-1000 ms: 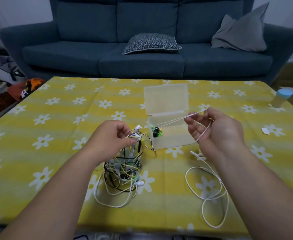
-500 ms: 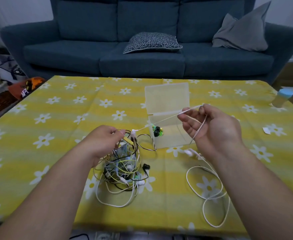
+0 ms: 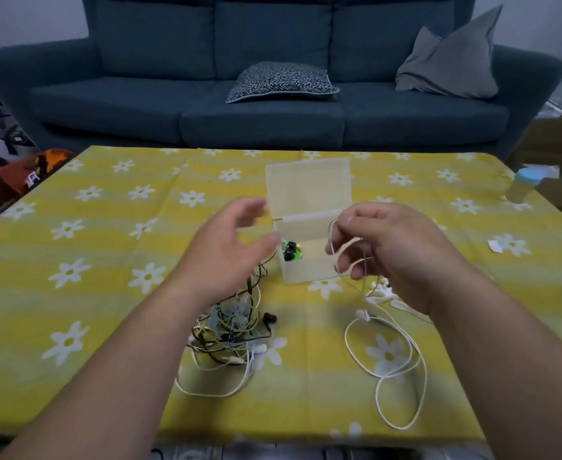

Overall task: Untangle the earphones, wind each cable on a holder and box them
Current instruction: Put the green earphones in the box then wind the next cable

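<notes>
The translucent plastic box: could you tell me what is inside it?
A small green-and-black object lies at the left of the box; the right hand and white cable hide its right end.

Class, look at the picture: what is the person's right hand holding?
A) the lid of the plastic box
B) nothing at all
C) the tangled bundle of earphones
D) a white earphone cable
D: the right hand has its fingers curled round the white earphone cable, which trails down from the hand in loose loops onto the tablecloth.
</notes>
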The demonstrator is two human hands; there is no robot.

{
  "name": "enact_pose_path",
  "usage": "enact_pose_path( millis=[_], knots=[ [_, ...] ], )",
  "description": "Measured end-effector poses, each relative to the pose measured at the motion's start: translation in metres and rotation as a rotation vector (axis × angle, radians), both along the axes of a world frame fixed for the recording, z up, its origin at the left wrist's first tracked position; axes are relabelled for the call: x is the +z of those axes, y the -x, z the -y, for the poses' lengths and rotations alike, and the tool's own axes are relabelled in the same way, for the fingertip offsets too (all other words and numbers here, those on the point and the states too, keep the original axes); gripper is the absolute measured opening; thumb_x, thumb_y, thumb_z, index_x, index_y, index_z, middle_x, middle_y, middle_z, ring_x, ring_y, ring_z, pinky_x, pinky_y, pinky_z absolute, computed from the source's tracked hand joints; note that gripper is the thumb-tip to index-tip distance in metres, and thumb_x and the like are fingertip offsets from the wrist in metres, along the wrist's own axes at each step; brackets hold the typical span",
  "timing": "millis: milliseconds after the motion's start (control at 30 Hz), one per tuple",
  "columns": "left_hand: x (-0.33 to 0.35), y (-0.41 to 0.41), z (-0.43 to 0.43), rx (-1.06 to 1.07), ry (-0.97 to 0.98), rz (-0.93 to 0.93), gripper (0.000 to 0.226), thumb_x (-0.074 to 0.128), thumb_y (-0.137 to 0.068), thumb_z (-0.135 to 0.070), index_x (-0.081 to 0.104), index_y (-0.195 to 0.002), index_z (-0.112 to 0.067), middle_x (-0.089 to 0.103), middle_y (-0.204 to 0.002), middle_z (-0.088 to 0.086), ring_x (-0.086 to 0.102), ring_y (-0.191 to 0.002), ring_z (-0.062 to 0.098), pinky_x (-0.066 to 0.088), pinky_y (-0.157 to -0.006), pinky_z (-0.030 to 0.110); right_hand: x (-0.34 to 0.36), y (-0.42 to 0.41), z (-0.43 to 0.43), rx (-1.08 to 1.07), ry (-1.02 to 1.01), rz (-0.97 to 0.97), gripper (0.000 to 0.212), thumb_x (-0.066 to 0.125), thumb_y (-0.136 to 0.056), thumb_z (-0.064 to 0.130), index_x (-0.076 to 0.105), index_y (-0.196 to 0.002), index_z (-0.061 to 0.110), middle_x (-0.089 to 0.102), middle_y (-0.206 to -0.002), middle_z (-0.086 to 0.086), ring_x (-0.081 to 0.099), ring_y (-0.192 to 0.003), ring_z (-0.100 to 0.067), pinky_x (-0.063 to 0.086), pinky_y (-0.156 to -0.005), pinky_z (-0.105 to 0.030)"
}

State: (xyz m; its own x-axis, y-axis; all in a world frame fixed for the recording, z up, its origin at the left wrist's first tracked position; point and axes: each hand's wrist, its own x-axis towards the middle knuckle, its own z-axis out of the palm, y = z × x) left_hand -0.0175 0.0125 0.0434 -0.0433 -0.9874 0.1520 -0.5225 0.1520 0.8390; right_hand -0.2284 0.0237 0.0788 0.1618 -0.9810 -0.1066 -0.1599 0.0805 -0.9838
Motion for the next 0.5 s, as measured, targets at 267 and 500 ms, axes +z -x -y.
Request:
enact_pose_path(
  millis=[267, 500],
  knots=[
    [-0.004, 0.071, -0.018, -0.314, -0.154, -0.147, 0.007, 0.062, -0.094, -0.014, 0.066, -0.090, -0.010, 0.066, -0.072, -0.001, 0.067, -0.066, 0.008, 0.047, -0.053, 0.017, -0.003, 0.020, -0.013, 0.086, 0.062, -0.168, 0.024, 0.058, -0.096, 0.013, 0.075, -0.080, 0.006, 0.045, -0.052, -0.006, 0.036, -0.048, -0.017, 0.029, -0.044, -0.025],
    [-0.004, 0.086, -0.010, -0.126, -0.143, -0.419, 0.029, 0.058, -0.097, -0.023, 0.059, -0.068, -0.016, 0.053, -0.053, -0.011, 0.060, -0.057, 0.018, 0.049, -0.066, 0.030, -0.010, 0.056, -0.023, 0.051, 0.013, -0.342, 0.016, 0.067, -0.091, 0.014, 0.073, -0.080, 0.004, 0.052, -0.049, 0.001, 0.047, -0.046, -0.012, 0.042, -0.048, -0.020]
  ],
)
